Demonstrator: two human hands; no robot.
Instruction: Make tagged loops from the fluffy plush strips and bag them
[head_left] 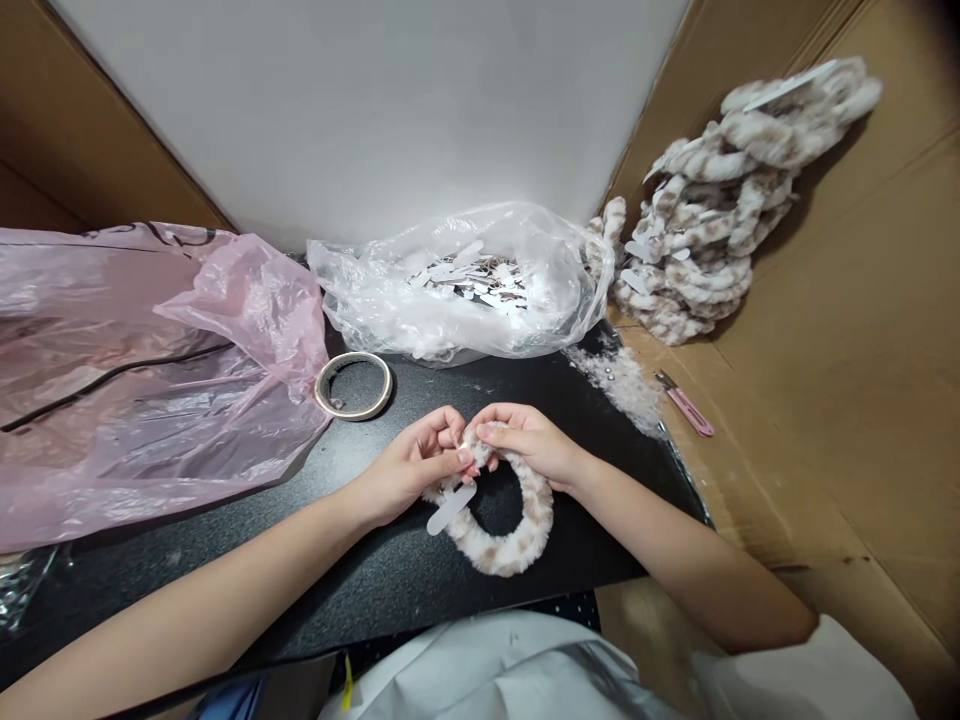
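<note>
A fluffy white ring with tan spots (517, 545) hangs between my hands just over the black table. A white rounded tag (451, 510) sticks out from its left side. My left hand (420, 460) pinches the ring at its upper left, thumb against curled fingers. At the top of the ring, my right hand (536, 445) is closed on the plush, close to my left fingertips. Whatever small part lies between the two sets of fingers is mostly hidden.
A clear plastic bag (375, 300) of white tags stands behind my hands. To the left lie a tape roll (354, 386) and a pink plastic bag (247, 400). At right are a pink cutter (686, 405), loose fluff (622, 380) and a pile of fluffy rings (720, 220) against cardboard.
</note>
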